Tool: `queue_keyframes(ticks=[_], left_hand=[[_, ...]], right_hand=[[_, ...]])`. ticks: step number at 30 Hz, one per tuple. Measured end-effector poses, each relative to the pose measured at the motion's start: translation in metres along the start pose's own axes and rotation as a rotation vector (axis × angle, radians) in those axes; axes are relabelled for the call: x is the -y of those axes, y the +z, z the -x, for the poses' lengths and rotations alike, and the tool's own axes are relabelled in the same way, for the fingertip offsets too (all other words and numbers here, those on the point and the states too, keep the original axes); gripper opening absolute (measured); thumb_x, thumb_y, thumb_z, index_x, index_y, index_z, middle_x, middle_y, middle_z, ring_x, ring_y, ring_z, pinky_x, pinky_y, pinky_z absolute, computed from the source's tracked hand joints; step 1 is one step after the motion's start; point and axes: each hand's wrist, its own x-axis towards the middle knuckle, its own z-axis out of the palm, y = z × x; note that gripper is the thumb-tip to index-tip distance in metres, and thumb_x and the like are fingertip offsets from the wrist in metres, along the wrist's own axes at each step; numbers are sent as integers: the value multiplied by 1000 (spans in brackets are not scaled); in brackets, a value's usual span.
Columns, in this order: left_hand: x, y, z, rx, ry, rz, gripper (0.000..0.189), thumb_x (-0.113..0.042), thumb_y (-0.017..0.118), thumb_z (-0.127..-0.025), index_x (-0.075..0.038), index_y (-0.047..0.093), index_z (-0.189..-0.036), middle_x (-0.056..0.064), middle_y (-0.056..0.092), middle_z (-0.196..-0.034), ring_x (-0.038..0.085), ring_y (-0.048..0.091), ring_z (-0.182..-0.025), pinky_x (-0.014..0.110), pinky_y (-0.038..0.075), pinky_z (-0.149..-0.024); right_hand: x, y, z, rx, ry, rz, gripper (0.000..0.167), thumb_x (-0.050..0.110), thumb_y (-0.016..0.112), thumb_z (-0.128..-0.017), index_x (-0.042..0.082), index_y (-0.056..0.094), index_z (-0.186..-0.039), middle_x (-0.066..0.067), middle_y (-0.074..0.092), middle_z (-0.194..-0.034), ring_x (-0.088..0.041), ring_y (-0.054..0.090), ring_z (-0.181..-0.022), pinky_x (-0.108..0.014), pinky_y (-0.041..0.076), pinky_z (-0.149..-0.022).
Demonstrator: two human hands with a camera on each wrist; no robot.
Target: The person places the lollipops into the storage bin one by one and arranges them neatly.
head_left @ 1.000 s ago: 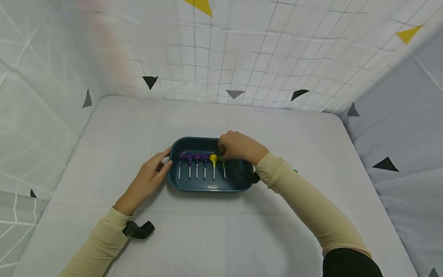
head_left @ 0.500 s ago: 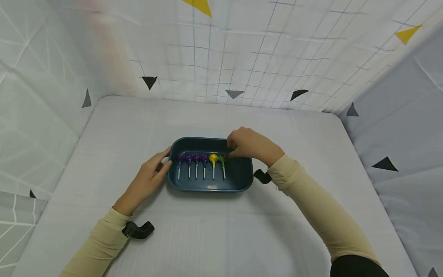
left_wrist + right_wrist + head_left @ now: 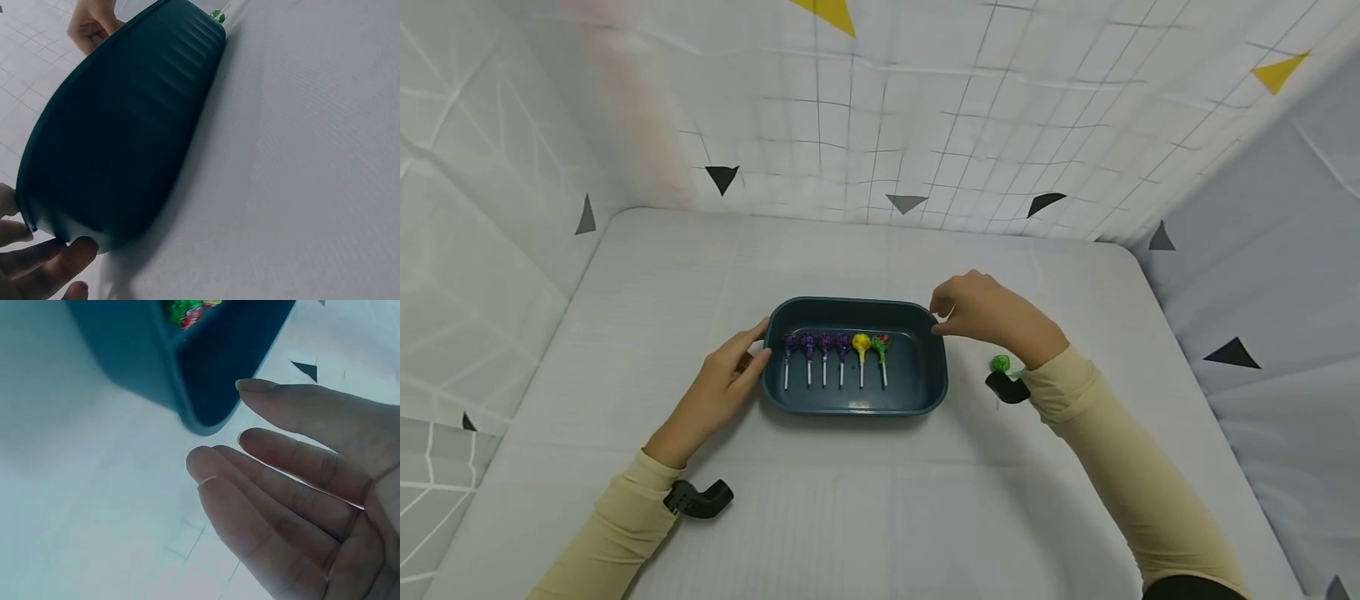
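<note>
Inside a dark blue tray [image 3: 917, 379], several purple lollipops [image 3: 807, 343], a yellow lollipop [image 3: 861, 343] and a green-and-red lollipop [image 3: 881, 344] lie in a row, sticks toward me. My left hand [image 3: 715, 392] rests its extended fingers against the tray's left end; the left wrist view has these fingertips [image 3: 81, 250] on the outer wall. Just off the tray's far right corner is my right hand [image 3: 988, 315], fingers spread and nothing between them, as the right wrist view confirms. Another green lollipop [image 3: 1000, 363] lies on the table beside the right wrist, its stick partly hidden.
A white cloth covers the table [image 3: 820, 517]. Patterned white sheets [image 3: 970, 125] enclose the back and sides. Black wrist cameras [image 3: 700, 498] are strapped to both forearms.
My right hand has let go of the green-and-red lollipop and moved right, out of the tray. That lollipop and the green one on the table now show more fully. The left hand stays put.
</note>
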Motion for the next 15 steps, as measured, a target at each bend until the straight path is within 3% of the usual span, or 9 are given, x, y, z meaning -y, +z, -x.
queue_keyframes(ticks=[15], left_hand=[[1, 0, -1, -2, 2, 1, 52, -16, 53, -109, -4, 41, -158, 18, 63, -139, 21, 67, -90, 39, 55, -82]], right_hand=[[-37, 13, 37, -37, 54, -116, 24, 12, 78, -91, 1, 75, -112, -16, 77, -112, -23, 77, -96, -46, 59, -90]])
